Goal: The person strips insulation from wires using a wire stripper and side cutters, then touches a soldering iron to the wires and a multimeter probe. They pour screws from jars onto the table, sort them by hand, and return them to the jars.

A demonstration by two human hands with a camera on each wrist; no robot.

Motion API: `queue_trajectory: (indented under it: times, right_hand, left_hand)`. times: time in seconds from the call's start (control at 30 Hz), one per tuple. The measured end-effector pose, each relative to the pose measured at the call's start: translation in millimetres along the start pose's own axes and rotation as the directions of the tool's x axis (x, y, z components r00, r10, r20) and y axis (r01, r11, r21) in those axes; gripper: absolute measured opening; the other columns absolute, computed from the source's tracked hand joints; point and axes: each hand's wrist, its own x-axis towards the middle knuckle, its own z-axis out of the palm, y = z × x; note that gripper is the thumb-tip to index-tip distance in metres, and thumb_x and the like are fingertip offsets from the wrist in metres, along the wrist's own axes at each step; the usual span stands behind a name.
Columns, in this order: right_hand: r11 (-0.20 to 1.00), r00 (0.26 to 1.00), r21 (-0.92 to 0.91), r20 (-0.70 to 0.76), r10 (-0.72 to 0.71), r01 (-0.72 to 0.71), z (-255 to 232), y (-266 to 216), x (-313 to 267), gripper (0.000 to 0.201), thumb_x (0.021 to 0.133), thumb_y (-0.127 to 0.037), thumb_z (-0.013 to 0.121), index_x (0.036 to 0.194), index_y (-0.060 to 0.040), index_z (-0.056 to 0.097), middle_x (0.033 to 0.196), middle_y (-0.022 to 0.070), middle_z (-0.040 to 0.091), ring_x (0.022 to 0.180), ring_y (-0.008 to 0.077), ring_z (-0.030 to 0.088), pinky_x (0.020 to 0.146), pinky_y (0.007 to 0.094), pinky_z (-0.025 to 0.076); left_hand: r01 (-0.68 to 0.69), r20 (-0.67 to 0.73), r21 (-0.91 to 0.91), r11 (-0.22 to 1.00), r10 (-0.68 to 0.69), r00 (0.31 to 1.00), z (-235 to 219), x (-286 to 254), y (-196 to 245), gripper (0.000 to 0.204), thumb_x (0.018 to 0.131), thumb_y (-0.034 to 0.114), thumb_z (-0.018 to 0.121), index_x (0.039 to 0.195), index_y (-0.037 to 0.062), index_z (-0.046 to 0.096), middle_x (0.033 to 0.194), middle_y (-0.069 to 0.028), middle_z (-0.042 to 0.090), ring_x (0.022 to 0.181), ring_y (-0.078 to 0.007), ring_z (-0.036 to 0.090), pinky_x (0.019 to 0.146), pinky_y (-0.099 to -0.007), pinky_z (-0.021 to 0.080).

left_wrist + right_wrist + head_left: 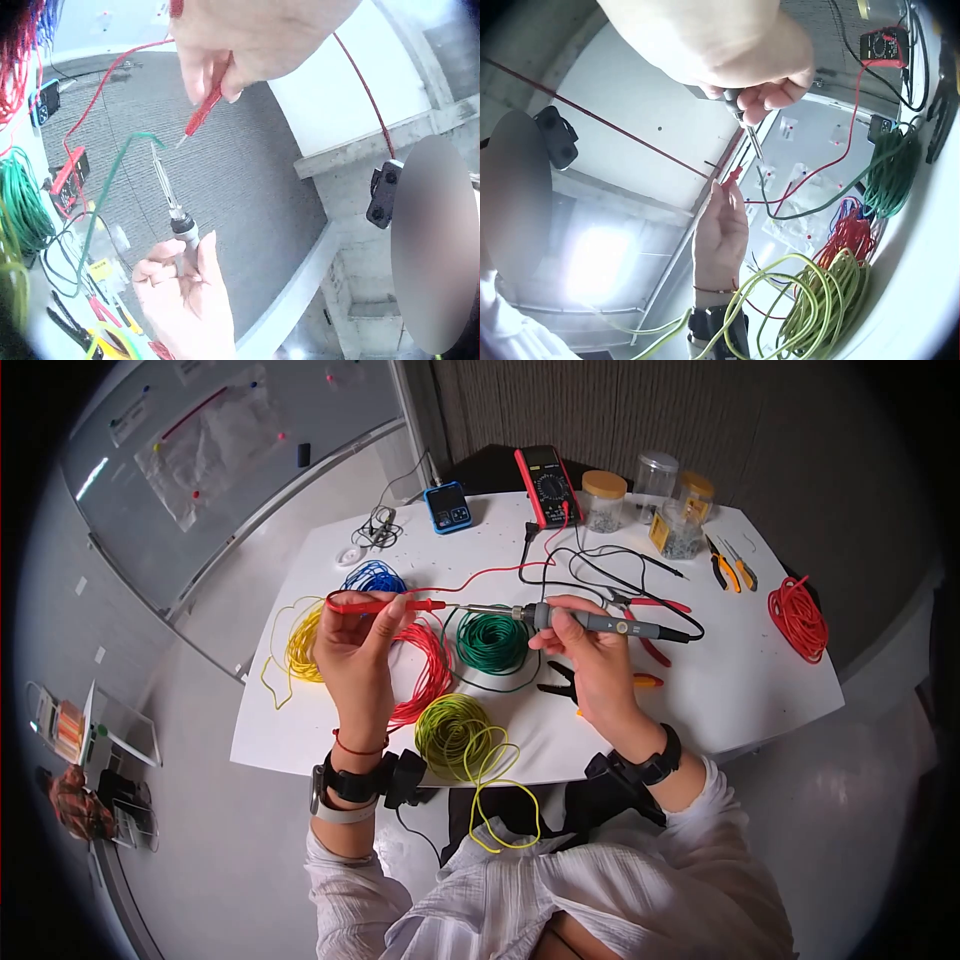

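Note:
My left hand (358, 645) pinches a red multimeter probe (425, 605) above the table, its tip pointing right. In my right hand (598, 670) is a grey soldering iron (625, 626), gripped by the handle with the metal tip toward the probe. Probe tip and iron tip are close together in the left wrist view, where a green wire (112, 176) curves up beside them. Below the hands lie a coil of green wire (492, 645), a red coil (425, 678), and a yellow-green coil (452, 732). Yellow (303, 645) and blue (372, 576) coils sit near my left hand.
A red multimeter (548, 485) stands at the back, its leads running across the table. Nearby are lidded jars (604, 500) and a small blue-framed device (448, 507). Pliers (722, 567) and another red coil (798, 620) lie on the right.

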Motion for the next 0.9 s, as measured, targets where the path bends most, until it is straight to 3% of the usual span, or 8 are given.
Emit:
queue_trajectory:
  times: [0.4, 0.6, 0.9]
  right_hand:
    - [0.999, 1.000, 0.037, -0.015, 0.004, -0.003, -0.6, 1.0, -0.8, 0.024, 0.086, -0.020, 0.057, 0.103, -0.0028, 0.057, 0.076, 0.0020, 0.061, 0.070, 0.0093, 0.060, 0.062, 0.0199, 0.041]
    - [1.000, 1.000, 0.031, -0.016, 0.007, -0.006, -0.7, 1.3, -0.9, 0.023, 0.086, -0.020, 0.057, 0.102, -0.0033, 0.057, 0.075, 0.0018, 0.061, 0.069, 0.0098, 0.060, 0.062, 0.0199, 0.041]
    - [0.997, 0.999, 0.075, -0.026, 0.039, -0.037, -1.1, -0.8, -0.7, 0.022, 0.086, -0.021, 0.057, 0.100, -0.0037, 0.058, 0.073, 0.0018, 0.060, 0.067, 0.0107, 0.060, 0.061, 0.0200, 0.042]
  left_hand:
    - [0.000, 0.013, 0.038, 0.999, -0.001, 1.000, -1.9, 1.5, -5.6, 0.015, 0.079, -0.004, 0.060, 0.087, 0.0001, 0.049, 0.087, -0.0108, 0.061, 0.078, -0.0158, 0.061, 0.073, -0.0263, 0.050]
    - [0.005, -0.012, -0.019, 1.000, -0.005, 1.000, -1.0, -0.1, -0.3, 0.015, 0.078, -0.004, 0.061, 0.087, 0.0002, 0.049, 0.086, -0.0107, 0.061, 0.078, -0.0159, 0.061, 0.073, -0.0266, 0.050]
    - [0.028, 0.054, 0.067, 0.997, -0.031, 0.998, -6.0, 0.9, -1.6, 0.013, 0.080, -0.001, 0.060, 0.088, 0.0025, 0.050, 0.087, -0.0070, 0.059, 0.079, -0.0164, 0.061, 0.070, -0.0255, 0.051]
